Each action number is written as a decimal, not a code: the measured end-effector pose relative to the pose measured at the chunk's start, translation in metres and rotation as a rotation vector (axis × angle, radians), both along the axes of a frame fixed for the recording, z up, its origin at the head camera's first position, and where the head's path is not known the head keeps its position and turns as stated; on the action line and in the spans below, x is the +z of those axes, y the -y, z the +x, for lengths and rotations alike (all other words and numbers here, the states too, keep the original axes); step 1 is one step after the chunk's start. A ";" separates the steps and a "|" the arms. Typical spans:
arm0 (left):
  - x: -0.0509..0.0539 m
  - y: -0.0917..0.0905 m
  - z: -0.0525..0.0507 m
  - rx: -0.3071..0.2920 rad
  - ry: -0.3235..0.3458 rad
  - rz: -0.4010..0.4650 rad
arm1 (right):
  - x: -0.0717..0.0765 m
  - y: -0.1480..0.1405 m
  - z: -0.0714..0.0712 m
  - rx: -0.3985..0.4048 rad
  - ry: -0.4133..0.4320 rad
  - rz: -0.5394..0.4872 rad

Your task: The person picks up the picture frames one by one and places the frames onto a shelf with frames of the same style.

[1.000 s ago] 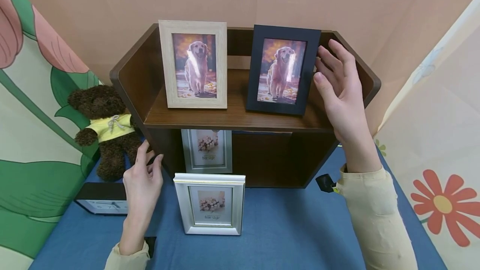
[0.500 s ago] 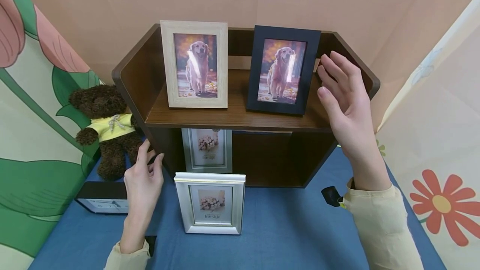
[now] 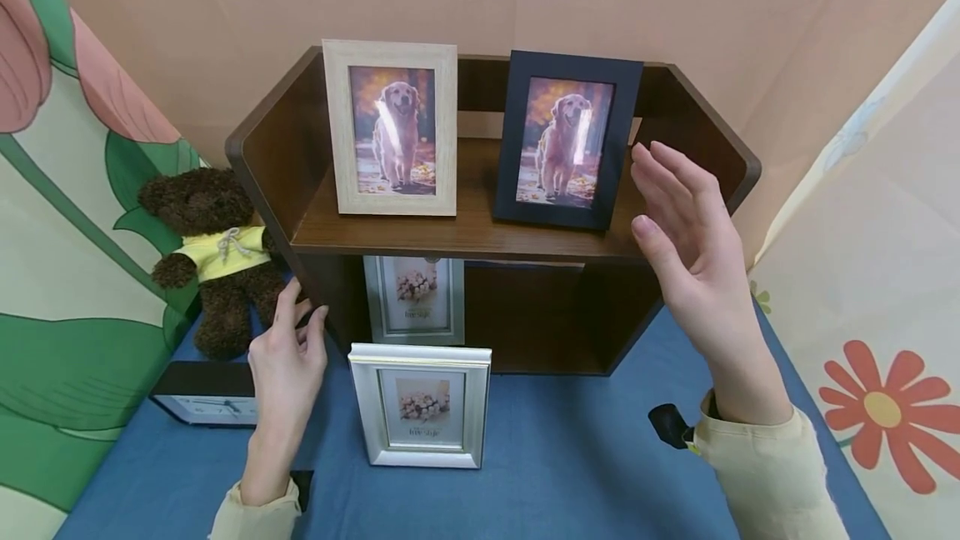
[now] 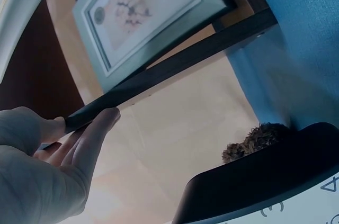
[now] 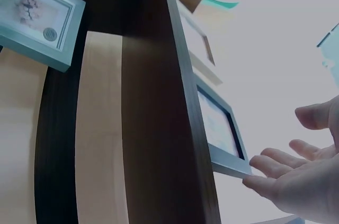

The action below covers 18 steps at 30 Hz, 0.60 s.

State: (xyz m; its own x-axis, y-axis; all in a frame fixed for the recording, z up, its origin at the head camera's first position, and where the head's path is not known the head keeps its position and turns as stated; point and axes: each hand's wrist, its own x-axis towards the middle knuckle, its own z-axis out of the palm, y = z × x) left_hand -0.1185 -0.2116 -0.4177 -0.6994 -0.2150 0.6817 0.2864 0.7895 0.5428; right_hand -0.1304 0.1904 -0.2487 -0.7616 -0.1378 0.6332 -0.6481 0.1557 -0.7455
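Observation:
A dark brown wooden shelf (image 3: 480,242) stands against the backdrop. On its upper board are a cream picture frame (image 3: 337,132) and a black picture frame (image 3: 628,140), both with a dog photo. My left hand (image 3: 288,365) grips the front edge of the shelf's left side panel (image 4: 175,70), thumb on one face and fingers on the other. To the right of the black frame, my right hand (image 3: 701,248) holds nothing, its fingers extended and apart from the frame. A grey-green picture frame (image 3: 453,307) stands in the lower compartment, partly hidden by the upper board.
A silver picture frame (image 3: 476,407) stands on the blue cloth (image 3: 570,457) in front of the shelf. To the left are a brown teddy bear (image 3: 225,315) in a yellow top and a black clock (image 3: 202,382).
My right hand has drawn back from the black frame's right edge, moving down and slightly right. The left hand keeps its place on the panel.

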 end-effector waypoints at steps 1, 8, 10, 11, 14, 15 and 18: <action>0.000 0.000 0.000 0.000 0.000 -0.002 | -0.001 0.000 0.002 0.000 -0.003 0.005; 0.000 0.000 0.001 0.006 -0.010 0.004 | -0.012 -0.001 0.016 0.032 -0.015 0.022; 0.000 0.000 0.001 0.002 -0.013 0.009 | -0.016 0.000 0.020 0.025 -0.022 0.050; 0.000 0.000 0.001 -0.001 -0.014 0.011 | -0.018 0.001 0.021 0.024 -0.020 0.060; 0.000 0.000 0.001 -0.010 -0.015 0.013 | -0.025 0.001 0.026 0.005 -0.013 0.113; 0.000 0.000 0.001 -0.012 -0.015 0.013 | -0.027 0.001 0.027 0.002 -0.008 0.127; 0.000 0.000 0.001 -0.013 -0.013 0.012 | -0.033 0.001 0.031 0.010 0.004 0.150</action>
State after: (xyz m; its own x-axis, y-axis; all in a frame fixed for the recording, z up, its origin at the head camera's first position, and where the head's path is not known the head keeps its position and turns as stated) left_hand -0.1178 -0.2118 -0.4174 -0.6930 -0.2148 0.6882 0.3035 0.7790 0.5487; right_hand -0.0998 0.1890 -0.2816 -0.7618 -0.2384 0.6023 -0.6476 0.2588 -0.7167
